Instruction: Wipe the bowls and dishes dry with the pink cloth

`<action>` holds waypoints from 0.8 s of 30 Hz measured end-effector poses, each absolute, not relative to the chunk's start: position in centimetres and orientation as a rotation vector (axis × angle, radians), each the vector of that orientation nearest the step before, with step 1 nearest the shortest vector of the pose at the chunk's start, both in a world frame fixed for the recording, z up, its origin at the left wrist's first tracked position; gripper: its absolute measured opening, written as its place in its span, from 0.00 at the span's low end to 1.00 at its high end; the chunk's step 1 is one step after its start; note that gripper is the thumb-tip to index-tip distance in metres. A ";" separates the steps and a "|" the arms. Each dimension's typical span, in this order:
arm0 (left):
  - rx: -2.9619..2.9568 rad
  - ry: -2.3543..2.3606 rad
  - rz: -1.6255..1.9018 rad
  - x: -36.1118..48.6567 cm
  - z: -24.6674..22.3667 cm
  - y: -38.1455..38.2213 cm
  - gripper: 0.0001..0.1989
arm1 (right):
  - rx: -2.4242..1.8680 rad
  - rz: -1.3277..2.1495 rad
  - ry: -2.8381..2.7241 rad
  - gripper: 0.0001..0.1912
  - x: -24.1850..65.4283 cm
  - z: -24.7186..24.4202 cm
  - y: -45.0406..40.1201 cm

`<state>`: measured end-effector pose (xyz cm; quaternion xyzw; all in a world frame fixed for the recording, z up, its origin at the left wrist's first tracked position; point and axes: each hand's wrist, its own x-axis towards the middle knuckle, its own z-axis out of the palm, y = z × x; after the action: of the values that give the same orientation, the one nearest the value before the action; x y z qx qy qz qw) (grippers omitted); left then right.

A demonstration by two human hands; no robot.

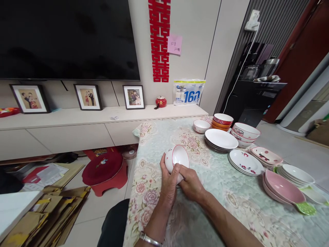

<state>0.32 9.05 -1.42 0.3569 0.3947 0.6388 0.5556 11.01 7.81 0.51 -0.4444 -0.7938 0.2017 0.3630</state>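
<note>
A white bowl point(180, 156) with a thin red rim is held tilted above the near part of the table, its inside facing up and to the right. My left hand point(169, 180) wraps round its left side, with the thumb near the rim. My right hand point(190, 181) grips the bowl's lower side, close against the left hand, and some of its fingers are hidden. A small patterned bowl point(201, 126) stands farther back on the flowered tablecloth point(151, 171).
On the right are white plates point(221, 138), flowered plates point(246, 162), orange bowls point(221, 125), large bowls point(245, 131) and pink dishes point(284, 187). A red stool point(102, 168) and flattened cardboard point(51, 212) lie left of the table. Behind is a cabinet point(128, 115) with framed photos.
</note>
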 end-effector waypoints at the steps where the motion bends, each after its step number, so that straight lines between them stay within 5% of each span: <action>1: 0.847 0.932 1.509 0.3 -1.3 9.1 0.42 | -1.090 0.564 -1.985 0.11 10.9 0.5 7.8; 11: 0.743 0.876 1.533 0.6 -0.8 8.8 0.39 | -1.332 0.250 -2.409 0.17 12.4 1.6 8.2; 17: 0.679 0.899 1.528 0.5 -0.4 8.9 0.37 | -1.213 0.464 -2.364 0.11 12.2 2.6 7.6; 20: 0.626 0.866 1.519 0.5 0.2 8.9 0.35 | -1.021 0.600 -2.286 0.17 13.2 4.6 7.4; 24: 0.598 0.867 1.536 0.6 0.5 8.9 0.33 | -0.737 0.761 -1.658 0.10 13.2 8.9 5.9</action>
<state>0.55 8.94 0.50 0.2578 0.3735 0.6615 0.5970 13.25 5.95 8.89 -0.3118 -0.7017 0.3220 0.5538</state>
